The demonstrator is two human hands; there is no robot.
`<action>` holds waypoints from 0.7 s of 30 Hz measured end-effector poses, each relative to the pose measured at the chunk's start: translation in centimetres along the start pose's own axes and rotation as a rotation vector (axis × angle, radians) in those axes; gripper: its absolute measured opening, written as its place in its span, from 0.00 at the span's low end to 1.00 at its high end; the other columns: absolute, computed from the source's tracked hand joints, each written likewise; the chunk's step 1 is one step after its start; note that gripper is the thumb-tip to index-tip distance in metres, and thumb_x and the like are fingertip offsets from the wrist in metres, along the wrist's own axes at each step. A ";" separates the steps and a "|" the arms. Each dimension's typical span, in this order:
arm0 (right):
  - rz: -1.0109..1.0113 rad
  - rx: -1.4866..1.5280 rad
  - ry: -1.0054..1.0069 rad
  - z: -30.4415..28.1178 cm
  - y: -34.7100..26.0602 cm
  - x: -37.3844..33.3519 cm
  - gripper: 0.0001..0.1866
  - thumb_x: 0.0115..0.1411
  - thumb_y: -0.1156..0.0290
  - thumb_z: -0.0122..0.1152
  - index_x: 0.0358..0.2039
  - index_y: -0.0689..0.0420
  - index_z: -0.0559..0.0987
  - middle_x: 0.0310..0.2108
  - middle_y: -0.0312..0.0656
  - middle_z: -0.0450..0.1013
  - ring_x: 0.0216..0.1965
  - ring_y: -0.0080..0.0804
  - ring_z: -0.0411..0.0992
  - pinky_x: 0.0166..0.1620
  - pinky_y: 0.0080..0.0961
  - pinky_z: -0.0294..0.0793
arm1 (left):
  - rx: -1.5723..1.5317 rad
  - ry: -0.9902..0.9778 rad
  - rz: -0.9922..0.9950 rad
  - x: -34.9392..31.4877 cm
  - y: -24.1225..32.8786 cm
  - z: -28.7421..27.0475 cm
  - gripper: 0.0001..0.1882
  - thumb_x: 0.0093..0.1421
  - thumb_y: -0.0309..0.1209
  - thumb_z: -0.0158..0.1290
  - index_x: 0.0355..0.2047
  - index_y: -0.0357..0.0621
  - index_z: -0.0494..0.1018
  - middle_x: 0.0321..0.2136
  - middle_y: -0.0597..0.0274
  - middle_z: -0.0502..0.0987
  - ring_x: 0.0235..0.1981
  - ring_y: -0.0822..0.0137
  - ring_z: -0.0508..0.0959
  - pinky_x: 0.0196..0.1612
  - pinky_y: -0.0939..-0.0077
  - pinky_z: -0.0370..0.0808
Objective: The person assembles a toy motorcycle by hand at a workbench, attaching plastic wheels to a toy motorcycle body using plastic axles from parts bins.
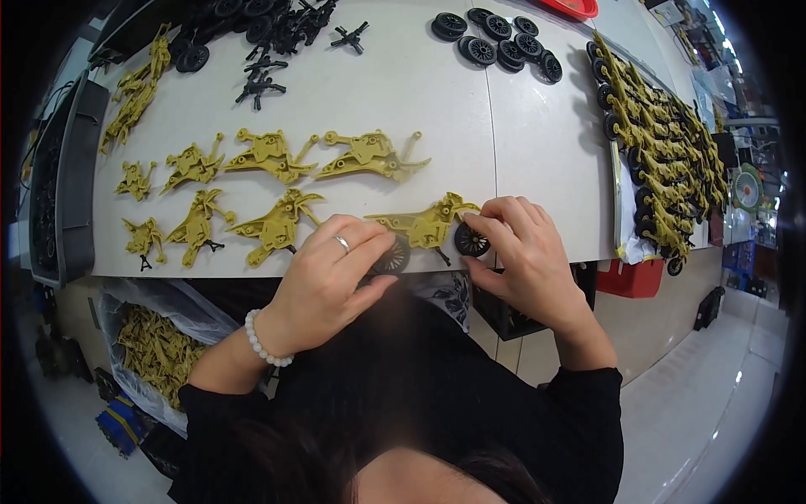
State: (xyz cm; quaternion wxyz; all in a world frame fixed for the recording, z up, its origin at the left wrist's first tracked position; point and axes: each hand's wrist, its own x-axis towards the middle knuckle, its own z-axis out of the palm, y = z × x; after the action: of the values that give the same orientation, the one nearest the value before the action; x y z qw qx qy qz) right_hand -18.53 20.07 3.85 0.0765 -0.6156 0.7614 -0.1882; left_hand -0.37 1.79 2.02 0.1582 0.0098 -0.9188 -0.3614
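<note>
Holding round, spoked wheels [472, 241] beside knobbly frame [426, 228].

The yellow toy-motorcycle body [424, 228] looks like moulded plastic with a low sheen, the spoked wheel [472, 241] like matt black plastic. The tabletop [550, 168] is smooth and faintly glossy, the crate [81, 189] matt grey plastic, the bag [164, 293] thin, crinkled, shiny film. The ring [342, 244] looks like polished metal, the bracelet [258, 336] smooth and glossy, the shirt [537, 428] matt cloth.

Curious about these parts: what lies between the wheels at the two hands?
In the head view, a yellow part with a small black prong lies between them.
</note>
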 end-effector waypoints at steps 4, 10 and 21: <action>0.037 -0.011 -0.008 -0.1 -0.3 0.0 0.25 0.40 0.74 0.70 0.43 0.60 0.75 0.37 0.41 0.69 0.38 0.38 0.70 0.44 0.33 0.68 | 0.005 -0.033 0.003 0.3 0.1 -0.2 0.22 0.45 0.23 0.63 0.42 0.31 0.72 0.39 0.52 0.74 0.41 0.53 0.73 0.45 0.65 0.73; 0.070 -0.048 0.069 0.3 -0.3 -0.3 0.17 0.43 0.72 0.65 0.36 0.55 0.76 0.34 0.39 0.69 0.37 0.36 0.69 0.40 0.30 0.67 | 0.034 -0.048 0.054 0.4 0.2 0.3 0.23 0.43 0.23 0.65 0.42 0.32 0.73 0.41 0.52 0.75 0.41 0.52 0.74 0.44 0.65 0.74; -0.073 0.140 0.126 -1.5 3.8 14.1 0.14 0.55 0.64 0.63 0.36 0.62 0.79 0.31 0.47 0.75 0.35 0.42 0.74 0.40 0.35 0.72 | 0.120 -0.036 -0.052 0.8 0.5 -0.6 0.27 0.44 0.24 0.65 0.46 0.35 0.72 0.42 0.52 0.71 0.42 0.52 0.71 0.45 0.63 0.71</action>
State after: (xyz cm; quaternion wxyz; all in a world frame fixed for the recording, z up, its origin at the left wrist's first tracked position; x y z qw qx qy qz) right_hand -25.77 7.42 5.35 0.0645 -0.6232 0.7266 -0.2820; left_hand -0.93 1.72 3.00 0.1311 0.0366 -0.9411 -0.3096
